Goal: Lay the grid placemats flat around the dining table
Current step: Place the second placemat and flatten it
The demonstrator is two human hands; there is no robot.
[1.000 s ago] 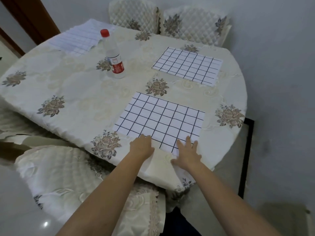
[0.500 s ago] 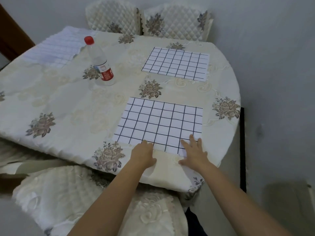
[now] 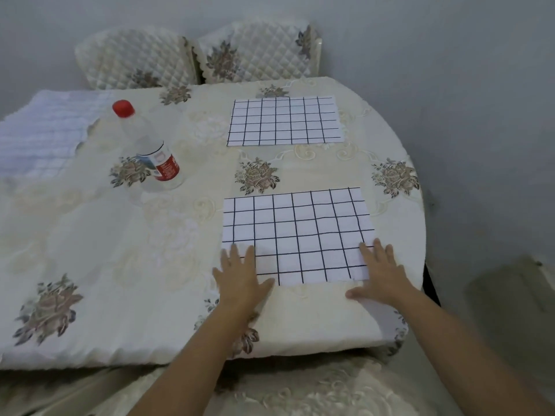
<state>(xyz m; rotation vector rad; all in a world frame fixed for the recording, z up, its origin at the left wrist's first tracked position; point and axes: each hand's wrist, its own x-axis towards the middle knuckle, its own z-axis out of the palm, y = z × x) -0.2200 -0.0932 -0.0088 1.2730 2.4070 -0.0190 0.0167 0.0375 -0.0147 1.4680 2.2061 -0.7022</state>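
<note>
Count on the cream floral-clothed counter [image 3: 105, 250]: two white rectangular placemats with dark grid lines, near placemat [image 3: 300, 232] and far placemat [image 3: 285, 121], plus one pile of similar mats [image 3: 39, 136], number unreadable. One clear plastic bottle with red cap [image 3: 150, 148]. Two cream quilted chair backs [image 3: 135, 58]; two hands, left hand [image 3: 240, 277] and right hand [image 3: 381, 274].

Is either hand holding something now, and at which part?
Nothing is gripped. The left hand and right hand lie flat on the near corners of the nearest grid placemat.

Head view looks steeply down, close over the table [image 3: 390, 319].
</note>
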